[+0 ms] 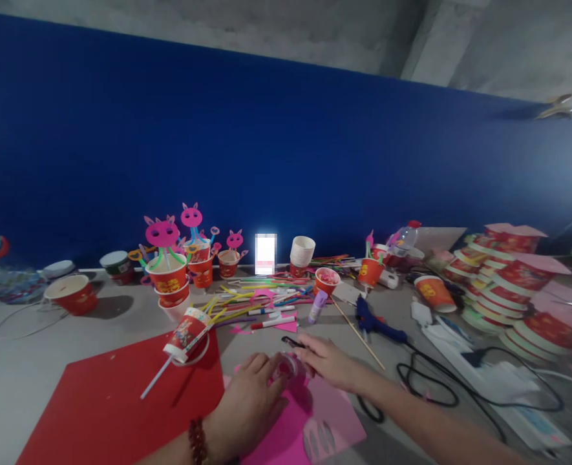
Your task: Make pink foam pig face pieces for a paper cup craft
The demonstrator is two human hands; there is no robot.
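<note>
My left hand (251,400), with a dark red bead bracelet at the wrist, rests over bright pink paper (278,442). Its fingers are closed at a round, partly see-through ring-like thing (286,367), whose kind I cannot make out. My right hand (328,363) is closed on a slim black pen-like tool (291,341), its end sticking out to the upper left. The hands meet over the paper, so the tool's lower end is hidden. A pale pink sheet (338,420) with cut-out slots lies beneath on the right.
Red card (121,400) lies left, with a tilted paper cup (189,332) on a white straw. Behind are coloured sticks (266,294), a purple glue stick (317,307) and decorated cups (167,274). Right: a blue glue gun (377,324), cables, a power strip (484,381) and stacked cups (501,284).
</note>
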